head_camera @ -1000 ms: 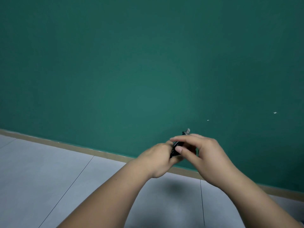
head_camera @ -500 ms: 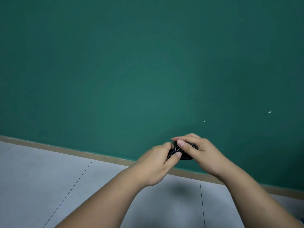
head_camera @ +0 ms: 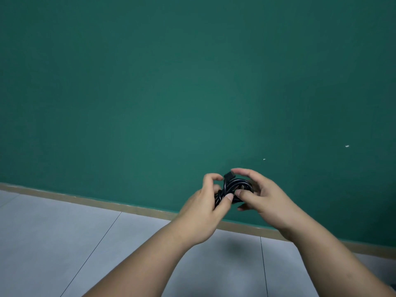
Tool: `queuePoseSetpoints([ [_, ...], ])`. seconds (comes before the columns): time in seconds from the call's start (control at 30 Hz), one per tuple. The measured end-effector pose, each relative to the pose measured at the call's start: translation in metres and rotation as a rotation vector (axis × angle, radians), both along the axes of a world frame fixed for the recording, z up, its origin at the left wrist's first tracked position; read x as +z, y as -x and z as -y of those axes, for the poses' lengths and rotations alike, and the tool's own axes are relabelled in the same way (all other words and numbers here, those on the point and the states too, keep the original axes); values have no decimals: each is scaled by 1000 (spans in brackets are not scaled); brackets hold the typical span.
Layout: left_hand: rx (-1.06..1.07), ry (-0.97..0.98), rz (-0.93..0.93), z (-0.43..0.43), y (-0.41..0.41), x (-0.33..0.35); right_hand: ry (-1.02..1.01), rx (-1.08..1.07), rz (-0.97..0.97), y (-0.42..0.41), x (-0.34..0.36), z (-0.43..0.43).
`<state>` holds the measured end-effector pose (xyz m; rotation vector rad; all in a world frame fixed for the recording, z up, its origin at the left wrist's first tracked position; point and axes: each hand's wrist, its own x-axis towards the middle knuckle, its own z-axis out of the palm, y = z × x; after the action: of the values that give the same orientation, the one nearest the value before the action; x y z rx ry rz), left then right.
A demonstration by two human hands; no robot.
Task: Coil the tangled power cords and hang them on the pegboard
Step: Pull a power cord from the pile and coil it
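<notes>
Just one small coiled black rubbery power cord (head_camera: 234,187) here, being held up in front of the green wall (head_camera: 171,82). Left hand (head_camera: 205,207) and right hand (head_camera: 264,195) are both curling around it, thumbs pinching the loops.

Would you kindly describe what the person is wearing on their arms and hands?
Nothing visible: the left hand and right hand are bare, without gloves, rings or wristbands; the left forearm and right forearm show no sleeves. Fingernails are short.

Grey tiled floor (head_camera: 64,243); tan skirting (head_camera: 107,204) along far edge.
</notes>
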<state>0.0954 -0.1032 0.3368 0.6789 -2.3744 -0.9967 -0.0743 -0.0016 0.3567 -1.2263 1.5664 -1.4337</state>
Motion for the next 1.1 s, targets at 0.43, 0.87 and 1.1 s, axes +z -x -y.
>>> queuePoseSetpoints([
  [0.43,156,212,-7,-3,5,6,288,-549,-800,-28,-4,7],
  [0.87,23,-291,-181,6,7,12,320,-577,-592,-32,-5,7],
  [1.1,99,-482,-441,7,12,12,361,-488,-128,-49,1,10],
])
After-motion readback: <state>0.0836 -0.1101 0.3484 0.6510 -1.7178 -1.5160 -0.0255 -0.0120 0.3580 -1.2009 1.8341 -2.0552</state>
